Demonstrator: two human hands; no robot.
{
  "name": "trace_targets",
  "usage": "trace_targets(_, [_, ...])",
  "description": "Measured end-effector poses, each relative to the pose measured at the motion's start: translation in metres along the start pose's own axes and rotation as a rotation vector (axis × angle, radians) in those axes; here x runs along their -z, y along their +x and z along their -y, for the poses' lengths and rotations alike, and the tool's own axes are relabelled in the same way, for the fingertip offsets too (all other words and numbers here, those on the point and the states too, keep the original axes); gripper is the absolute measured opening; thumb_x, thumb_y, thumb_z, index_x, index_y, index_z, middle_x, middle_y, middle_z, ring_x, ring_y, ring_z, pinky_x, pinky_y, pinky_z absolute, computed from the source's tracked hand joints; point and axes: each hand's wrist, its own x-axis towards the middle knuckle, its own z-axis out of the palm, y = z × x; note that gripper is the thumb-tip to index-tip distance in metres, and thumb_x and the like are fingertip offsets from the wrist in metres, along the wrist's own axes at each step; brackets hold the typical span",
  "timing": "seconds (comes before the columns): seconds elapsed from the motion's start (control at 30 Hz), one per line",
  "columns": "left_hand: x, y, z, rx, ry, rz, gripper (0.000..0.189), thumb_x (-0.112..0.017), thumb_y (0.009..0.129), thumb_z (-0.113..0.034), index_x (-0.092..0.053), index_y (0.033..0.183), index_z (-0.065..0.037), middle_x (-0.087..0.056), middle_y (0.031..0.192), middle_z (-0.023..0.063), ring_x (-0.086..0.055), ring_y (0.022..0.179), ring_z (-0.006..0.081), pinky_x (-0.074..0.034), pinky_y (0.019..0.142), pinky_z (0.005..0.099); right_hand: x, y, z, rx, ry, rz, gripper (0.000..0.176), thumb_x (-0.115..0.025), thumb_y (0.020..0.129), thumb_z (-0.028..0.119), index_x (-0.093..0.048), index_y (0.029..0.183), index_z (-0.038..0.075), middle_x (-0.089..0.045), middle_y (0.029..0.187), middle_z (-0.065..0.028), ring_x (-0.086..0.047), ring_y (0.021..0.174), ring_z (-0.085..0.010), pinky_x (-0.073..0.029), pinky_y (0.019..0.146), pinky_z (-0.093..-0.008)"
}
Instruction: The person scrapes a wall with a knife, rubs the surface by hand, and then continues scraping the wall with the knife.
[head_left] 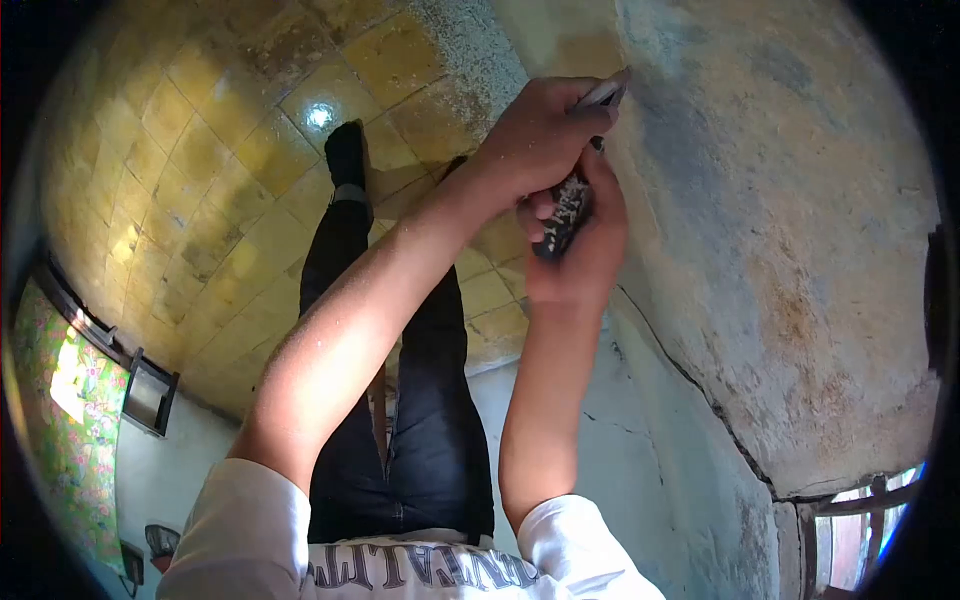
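My left hand (pixel 540 135) is closed around a flat grey metal blade (pixel 604 92), which looks like part of a scraper. The blade's tip is at the worn wall (pixel 740 200); whether it touches cannot be made out. Just below, my right hand (pixel 603 235) wraps round a dark handle (pixel 566 215) speckled with whitish flakes. The handle and blade line up and appear to be one tool, though my fingers hide the join.
Pale flakes (pixel 465 60) litter the yellow tiled floor (pixel 200 140) along the wall. A long crack (pixel 690 380) runs down the wall's lower part. A floral curtain (pixel 75 420) hangs at far left; a barred opening (pixel 860 520) is at lower right.
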Motion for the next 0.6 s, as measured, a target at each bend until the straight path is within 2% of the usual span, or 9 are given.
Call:
trace_targets(0.1, [-0.002,-0.001,-0.007,0.025,0.043,0.010,0.039,-0.059,0.093,-0.032,-0.062,0.119,-0.003,-0.054,0.062,-0.0026,-0.051,0.053,0.0070,-0.043,0.046,0.0248,0.018,0.000,0.007,-0.206,0.303,0.108,0.023,-0.045,0.099,0.028,-0.057,0.096,0.008,-0.057,0.075,-0.0033,-0.048,0.054,-0.0107,-0.032,0.033,-0.0230])
trace_targets(0.2, [0.000,-0.007,-0.019,0.130,0.025,0.034,0.038,-0.059,0.093,-0.033,-0.063,0.117,-0.003,-0.054,0.063,-0.0022,-0.050,0.049,0.0064,-0.043,0.043,0.0242,0.024,0.004,0.010,-0.255,0.249,0.165,0.026,-0.044,0.100,0.031,-0.056,0.097,0.007,-0.053,0.072,-0.0017,-0.044,0.050,-0.0100,-0.032,0.032,-0.0213])
trace_targets(0.3, [-0.006,0.004,0.000,-0.086,0.006,-0.055,0.038,-0.060,0.093,-0.034,-0.063,0.117,-0.004,-0.055,0.063,-0.0018,-0.046,0.042,0.0057,-0.040,0.038,0.0223,0.021,0.004,0.015,-0.275,0.293,0.263,0.030,-0.043,0.101,0.035,-0.055,0.095,0.008,-0.048,0.069,-0.0003,-0.043,0.048,-0.0082,-0.031,0.031,-0.0193])
trace_targets(0.4, [0.000,-0.002,-0.014,0.025,-0.003,0.024,0.035,-0.061,0.092,-0.036,-0.065,0.105,-0.004,-0.055,0.064,0.0001,-0.045,0.041,0.0054,-0.037,0.036,0.0217,-0.005,-0.010,0.012,-0.201,0.280,0.059,0.032,-0.042,0.101,0.037,-0.054,0.093,0.008,-0.047,0.068,-0.0002,-0.040,0.045,-0.0068,-0.029,0.028,-0.0188])
trace_targets(0.5, [0.006,0.000,-0.014,0.124,-0.025,0.071,0.036,-0.063,0.090,-0.040,-0.063,0.091,-0.005,-0.053,0.062,-0.0006,-0.045,0.043,0.0059,-0.037,0.037,0.0226,-0.012,-0.008,0.005,-0.162,0.261,0.048,0.033,-0.042,0.101,0.039,-0.052,0.089,0.011,-0.045,0.064,0.0012,-0.037,0.041,-0.0059,-0.026,0.027,-0.0193])
trace_targets(0.6, [0.011,0.006,-0.007,0.132,-0.046,0.094,0.038,-0.063,0.089,-0.043,-0.058,0.080,-0.006,-0.048,0.059,-0.0023,-0.043,0.042,0.0057,-0.034,0.036,0.0226,-0.017,-0.005,-0.002,-0.151,0.244,0.000,0.034,-0.041,0.101,0.042,-0.050,0.086,0.013,-0.043,0.060,0.0025,-0.033,0.037,-0.0058,-0.025,0.026,-0.0201])
